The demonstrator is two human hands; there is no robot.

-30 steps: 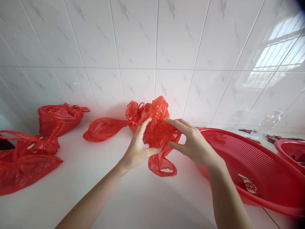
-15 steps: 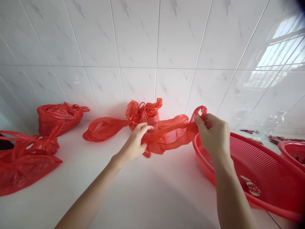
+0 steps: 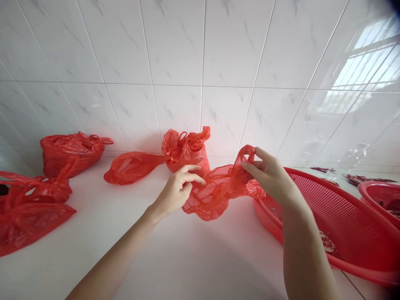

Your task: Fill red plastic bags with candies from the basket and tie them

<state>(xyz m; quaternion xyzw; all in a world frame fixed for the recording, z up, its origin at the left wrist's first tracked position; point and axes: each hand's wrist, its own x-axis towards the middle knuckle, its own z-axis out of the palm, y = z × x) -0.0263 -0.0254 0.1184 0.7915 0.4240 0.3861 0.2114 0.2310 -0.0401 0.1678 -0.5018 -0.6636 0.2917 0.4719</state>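
A thin red plastic bag [image 3: 211, 196] hangs crumpled between my hands over the white counter. My right hand [image 3: 268, 173] pinches its looped top end between thumb and fingers. At the bag's left edge is my left hand [image 3: 179, 187], fingers curved and apart; no firm hold on the plastic shows. Just behind the left hand stands a tied red bag [image 3: 189, 152] against the tiled wall. A flat, puffed red bag [image 3: 133, 167] lies to its left.
A filled red bag [image 3: 73, 154] and more red bags [image 3: 34, 216] sit at the left. On the right are a large red basket [image 3: 337, 204], a smaller red basket [image 3: 379, 196], a clear bottle [image 3: 358, 156] and dark red packets [image 3: 364, 180].
The held bag's right end has shifted left with my right hand, and the bag is bunched closer, sagging lower. My left hand has moved slightly left. The view has turned a little right.
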